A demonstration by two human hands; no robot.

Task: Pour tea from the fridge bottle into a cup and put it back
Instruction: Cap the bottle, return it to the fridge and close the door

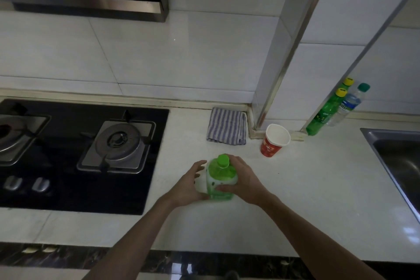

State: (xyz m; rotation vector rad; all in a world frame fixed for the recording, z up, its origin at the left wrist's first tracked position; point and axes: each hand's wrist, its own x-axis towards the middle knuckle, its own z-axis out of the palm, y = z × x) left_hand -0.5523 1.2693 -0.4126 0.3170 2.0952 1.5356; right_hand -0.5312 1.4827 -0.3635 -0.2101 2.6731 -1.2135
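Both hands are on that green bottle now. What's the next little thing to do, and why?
Probably twist off the green cap: it is on the bottle, which stands on the counter, the right hand gripping it, the left hand against its side. The red cup stands upright and open nearby, but nothing pours through a capped neck.

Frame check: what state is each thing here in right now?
Bottle: upright on the counter, cap on; right hand grips it, left hand rests against its side.
Cup: upright, apart from the bottle, looks empty.
Cloth: folded, lying flat.
Burner: no flame.
Green bottles: capped.
Water bottle: capped.
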